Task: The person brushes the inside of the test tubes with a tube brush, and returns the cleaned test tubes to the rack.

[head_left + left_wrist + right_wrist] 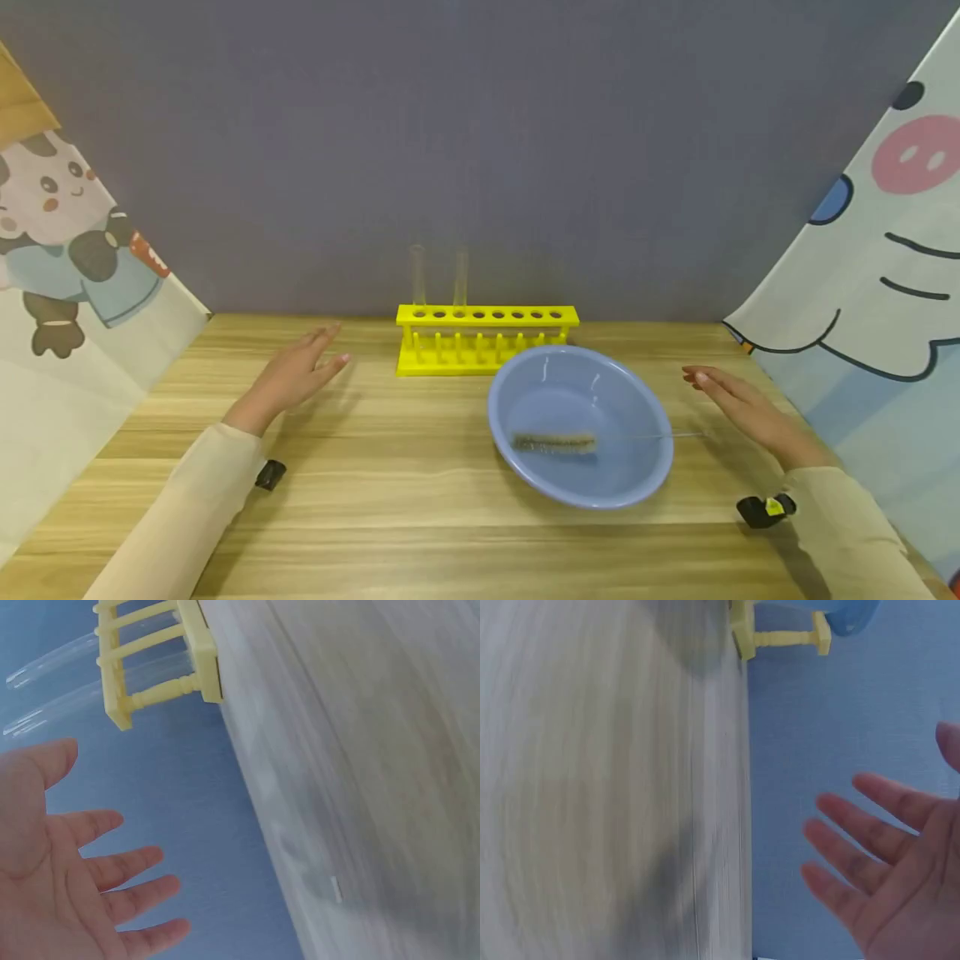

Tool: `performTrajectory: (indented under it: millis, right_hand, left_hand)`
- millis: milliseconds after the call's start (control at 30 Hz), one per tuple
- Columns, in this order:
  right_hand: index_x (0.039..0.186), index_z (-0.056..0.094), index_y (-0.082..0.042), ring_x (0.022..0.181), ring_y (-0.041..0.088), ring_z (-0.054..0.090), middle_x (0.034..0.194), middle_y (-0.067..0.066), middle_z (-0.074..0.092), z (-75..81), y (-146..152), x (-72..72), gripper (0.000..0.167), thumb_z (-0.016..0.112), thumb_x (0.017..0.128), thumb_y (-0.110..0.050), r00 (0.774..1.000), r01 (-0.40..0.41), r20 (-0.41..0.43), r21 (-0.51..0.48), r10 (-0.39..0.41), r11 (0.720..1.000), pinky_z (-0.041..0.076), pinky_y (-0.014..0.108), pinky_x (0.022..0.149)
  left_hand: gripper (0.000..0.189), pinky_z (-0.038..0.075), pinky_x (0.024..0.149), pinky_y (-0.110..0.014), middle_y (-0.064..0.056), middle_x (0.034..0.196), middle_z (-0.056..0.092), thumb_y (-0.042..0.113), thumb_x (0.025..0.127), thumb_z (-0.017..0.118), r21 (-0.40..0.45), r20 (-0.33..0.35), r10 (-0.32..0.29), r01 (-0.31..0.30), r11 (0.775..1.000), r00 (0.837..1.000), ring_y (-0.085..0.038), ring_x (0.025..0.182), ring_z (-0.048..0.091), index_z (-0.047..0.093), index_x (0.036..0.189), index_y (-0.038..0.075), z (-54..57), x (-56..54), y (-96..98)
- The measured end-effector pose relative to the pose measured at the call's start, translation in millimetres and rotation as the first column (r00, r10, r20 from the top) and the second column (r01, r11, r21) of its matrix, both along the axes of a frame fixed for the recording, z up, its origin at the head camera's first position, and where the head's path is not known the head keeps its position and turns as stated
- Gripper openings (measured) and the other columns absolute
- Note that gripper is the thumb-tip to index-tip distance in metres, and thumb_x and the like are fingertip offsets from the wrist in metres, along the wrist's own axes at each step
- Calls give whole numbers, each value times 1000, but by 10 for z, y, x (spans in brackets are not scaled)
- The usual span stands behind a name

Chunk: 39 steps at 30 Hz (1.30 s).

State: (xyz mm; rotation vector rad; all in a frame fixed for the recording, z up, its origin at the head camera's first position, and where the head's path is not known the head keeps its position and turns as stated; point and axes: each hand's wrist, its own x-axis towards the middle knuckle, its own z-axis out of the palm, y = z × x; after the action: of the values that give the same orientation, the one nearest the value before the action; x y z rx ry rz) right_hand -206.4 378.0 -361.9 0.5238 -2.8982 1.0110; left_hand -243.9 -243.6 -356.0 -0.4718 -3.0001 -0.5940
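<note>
The left hand (296, 375) is raised above the surface (337, 517) with its fingers spread and thumb apart; the left wrist view shows its bare palm. The right hand (738, 408) is likewise raised above the surface, fingers extended and slightly apart, palm bare in the right wrist view. A small black device sits at each wrist, beside the cuff of a pale sleeve (180, 508).

Between the hands, nearer the right one, stands a blue basin (573, 492). A bristle brush (555, 443) lies inside it, bristles toward the left hand; its thin wire handle (682, 434) crosses the rim and ends just short of the right hand.

Farther from the person than the basin, and nearer the left hand, stands a yellow rack (487, 315) with a row of holes above a row of pegs. Two clear test tubes stand upright in its left-hand end, one in the first hole (418, 279) and one in the third (461, 279). The basin's far rim overlaps the rack's base in the head view.

Beyond both hands rises a grey panel (480, 150). Outward of the left hand hangs a cloth with a cartoon animal (60, 225); outward of the right, one with a pink snout (918, 154).
</note>
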Motion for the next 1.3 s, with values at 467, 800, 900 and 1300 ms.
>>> performTrajectory:
  millis: [467,800,900,1300]
  right_hand:
    - [135,40,11,106,11,61,123,-1,61,-114,-229,95,41,34,103,-15,909,-196,305,-291,285,936,49,29,87]
    - [130,33,22,100,18,65,116,0,66,-104,-352,195,40,33,102,-7,843,-247,328,-466,426,849,51,28,85]
    - [126,34,25,95,18,66,110,2,67,-107,-377,210,39,33,102,-6,844,-227,324,-507,428,831,53,31,82]
    - [124,55,-4,86,18,69,100,5,70,-162,-415,216,30,35,101,-5,834,-111,347,-656,428,747,56,32,73]
  left_hand:
    - [65,23,105,-62,-23,146,34,44,98,44,86,36,-108,104,991,994,-46,132,30,30,146,2,-75,180,199]
    - [64,28,104,-59,-18,145,39,45,97,46,151,85,-178,164,975,980,-42,132,35,33,145,4,12,296,450]
    - [62,31,103,-59,-17,145,40,40,97,49,205,99,-212,188,960,972,-40,131,37,33,146,5,14,335,536]
    - [52,43,93,-53,-13,132,54,31,97,52,278,137,-346,299,913,928,-33,119,51,39,144,12,-64,328,947]
